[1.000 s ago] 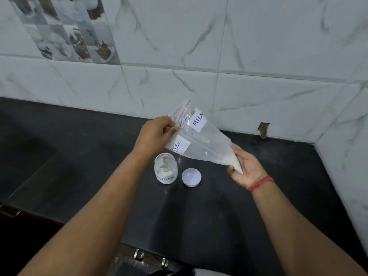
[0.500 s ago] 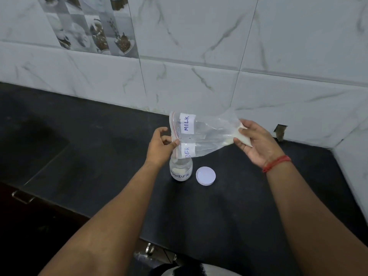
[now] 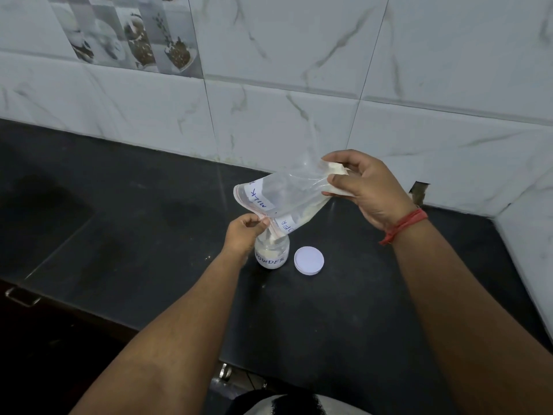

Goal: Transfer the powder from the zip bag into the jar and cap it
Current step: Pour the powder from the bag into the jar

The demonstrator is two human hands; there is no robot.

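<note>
The black bench (image 3: 149,235) carries the work, and on it the jar (image 3: 271,251) stands upright with its white cap (image 3: 309,260) lying flat just beside it, apart from the jar and not yet fitted.

Above them the zip bag (image 3: 284,199) is now held tilted mouth-down, where a second ago it was held with its closed corner low and the powder (image 3: 335,170) gathered there. That corner has since been raised by the right hand (image 3: 368,190), which grips it with curled fingers and thumb. The bag's mouth has been brought down to the jar's opening by the left hand (image 3: 245,232), whose thumb and fingers pinch the red zip edge right at the rim.

Some powder is seen sliding along the lower fold of the bag toward the mouth, and a white layer already lies in the jar. A clump remains trapped in the raised corner under the right grip.

It is judged that pouring is under way but unfinished: the trapped clump must be released or shaken down before the bag is withdrawn. The mouth should be kept over the rim, since spillage onto the bench is likely if it slips.
</note>
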